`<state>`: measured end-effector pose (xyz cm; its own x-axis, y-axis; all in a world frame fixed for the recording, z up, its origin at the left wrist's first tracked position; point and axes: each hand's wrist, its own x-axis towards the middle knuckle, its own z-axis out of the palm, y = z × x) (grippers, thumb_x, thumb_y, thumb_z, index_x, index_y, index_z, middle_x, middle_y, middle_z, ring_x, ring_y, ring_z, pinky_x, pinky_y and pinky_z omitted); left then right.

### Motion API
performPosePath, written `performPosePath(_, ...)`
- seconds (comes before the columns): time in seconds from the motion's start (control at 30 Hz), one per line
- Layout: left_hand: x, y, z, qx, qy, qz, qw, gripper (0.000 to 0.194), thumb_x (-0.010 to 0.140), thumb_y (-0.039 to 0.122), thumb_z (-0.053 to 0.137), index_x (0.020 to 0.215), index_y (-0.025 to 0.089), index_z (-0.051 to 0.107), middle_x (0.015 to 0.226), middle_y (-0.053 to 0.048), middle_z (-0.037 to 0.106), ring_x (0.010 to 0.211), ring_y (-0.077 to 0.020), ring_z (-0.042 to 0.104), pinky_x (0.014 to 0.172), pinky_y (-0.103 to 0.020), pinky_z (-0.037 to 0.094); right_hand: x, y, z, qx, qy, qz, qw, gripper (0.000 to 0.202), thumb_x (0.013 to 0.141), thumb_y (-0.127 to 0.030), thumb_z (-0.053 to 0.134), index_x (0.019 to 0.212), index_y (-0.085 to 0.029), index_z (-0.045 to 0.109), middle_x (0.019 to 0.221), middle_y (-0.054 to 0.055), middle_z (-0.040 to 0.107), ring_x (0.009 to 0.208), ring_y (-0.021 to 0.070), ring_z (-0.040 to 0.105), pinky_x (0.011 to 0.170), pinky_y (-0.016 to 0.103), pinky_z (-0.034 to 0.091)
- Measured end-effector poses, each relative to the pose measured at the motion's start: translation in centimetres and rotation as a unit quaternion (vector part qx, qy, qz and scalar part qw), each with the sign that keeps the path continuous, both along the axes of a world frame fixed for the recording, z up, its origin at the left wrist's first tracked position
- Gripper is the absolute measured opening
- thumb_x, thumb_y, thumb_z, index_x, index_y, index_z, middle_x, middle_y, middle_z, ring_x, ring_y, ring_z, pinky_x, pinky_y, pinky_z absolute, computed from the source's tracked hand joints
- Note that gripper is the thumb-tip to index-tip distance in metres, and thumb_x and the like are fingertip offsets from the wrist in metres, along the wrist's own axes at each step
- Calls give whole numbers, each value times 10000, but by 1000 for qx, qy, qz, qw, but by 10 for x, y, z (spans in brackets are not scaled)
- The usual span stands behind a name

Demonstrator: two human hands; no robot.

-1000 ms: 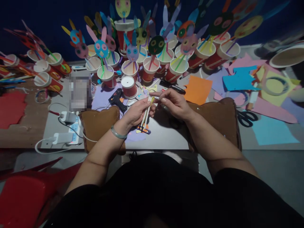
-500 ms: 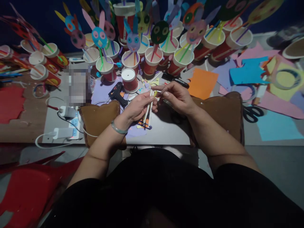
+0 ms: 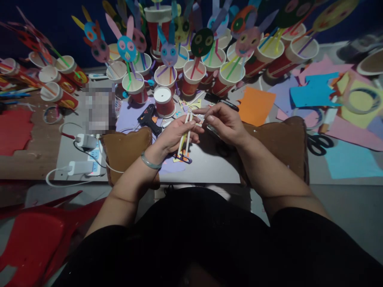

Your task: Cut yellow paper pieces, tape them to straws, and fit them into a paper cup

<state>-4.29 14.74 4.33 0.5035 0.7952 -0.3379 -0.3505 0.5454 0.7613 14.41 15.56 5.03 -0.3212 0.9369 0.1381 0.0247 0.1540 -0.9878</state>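
My left hand (image 3: 182, 131) is closed around a thin white frame (image 3: 188, 141), made of two slim white sticks that nearly meet at the top and stand apart lower down. A dark purple loop-like piece (image 3: 183, 159) joins their lower ends, and a yellow strip shows beside the left stick. My right hand (image 3: 223, 121) is at the top of the frame, one finger stretched to the stick tips and the thumb apart from it. Nothing shows between its fingers. Just left of my hands lies a black glue gun (image 3: 149, 118), beside a white-topped red cup (image 3: 164, 101).
Red paper cups (image 3: 193, 77) with straws and paper animal faces crowd the back. Brown cushions (image 3: 277, 143) flank my arms. Black scissors (image 3: 320, 143), orange paper (image 3: 256, 104) and tape (image 3: 363, 99) lie right; a power strip (image 3: 95, 159) with chargers is left.
The white frame has tilted slightly, its sticks now showing farther apart below. The yellow strip has moved from the top to lower beside the left stick. My right finger and thumb have spread.
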Motion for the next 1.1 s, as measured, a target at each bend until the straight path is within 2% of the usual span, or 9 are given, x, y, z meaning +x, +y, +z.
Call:
performPosePath(0.07,-1,0,-2,7,1,-10,1000,313,851,358,738,1015,171,548,754,11,691,459,-54,579,491,-182,476,0,0,0,2,0,1,1000,490,793,-715,690,860,-243,581,994,76,711,1159,281,666,898,441,591)
performPosePath(0.13,-2,0,-2,6,2,-15,1000,287,870,354,717,1016,177,545,681,46,630,393,-15,465,410,-132,335,-1,0,0,-2,-3,2,1000,493,791,-726,682,856,-249,574,950,73,707,1166,290,663,879,444,597)
performPosePath(0.2,-3,1,-1,-5,4,-20,1000,247,888,339,697,1004,180,546,610,86,528,367,11,354,390,-111,214,-1,-1,1,-7,-7,-2,1000,494,790,-729,680,847,-251,569,926,74,705,1163,298,666,845,436,604)
performPosePath(0.27,-3,1,2,-18,8,-20,1000,218,898,325,685,992,182,549,594,102,453,372,20,306,397,-108,171,-2,-1,2,-10,-8,-7,1000,491,790,-723,684,841,-249,567,915,74,704,1171,306,666,828,426,604)
performPosePath(0.5,1,-1,4,-38,11,3,999,183,917,305,631,875,160,528,641,65,489,410,4,349,419,-130,207,-1,-3,1,-7,-8,11,1000,459,805,-690,693,848,-247,580,907,62,699,1172,288,665,874,420,590)
performPosePath(0.63,2,-1,0,-20,9,-4,1000,186,895,301,662,920,164,540,629,75,502,396,4,352,412,-129,207,0,-2,-3,9,-7,19,1000,412,841,-636,689,862,-235,599,963,69,711,1131,264,681,885,408,586)
performPosePath(0.83,1,-1,-1,17,25,-12,999,224,894,359,653,944,171,543,627,38,604,416,-58,488,414,-173,352,1,-1,-4,12,-9,21,1000,400,859,-630,673,866,-237,596,932,57,706,1219,265,658,964,425,578)
performPosePath(0.97,1,-2,2,15,22,-17,1000,232,890,354,651,972,161,553,608,48,591,411,-71,497,417,-191,402,0,-2,-3,6,3,11,1000,416,851,-637,680,868,-233,583,1002,77,723,1143,265,689,867,398,613)
performPosePath(1.1,1,-3,4,13,7,-23,1000,275,874,383,687,968,163,553,608,61,568,394,-59,474,391,-178,357,0,-1,-5,-8,20,25,999,421,848,-633,687,882,-228,577,1094,95,735,1017,240,714,757,371,627)
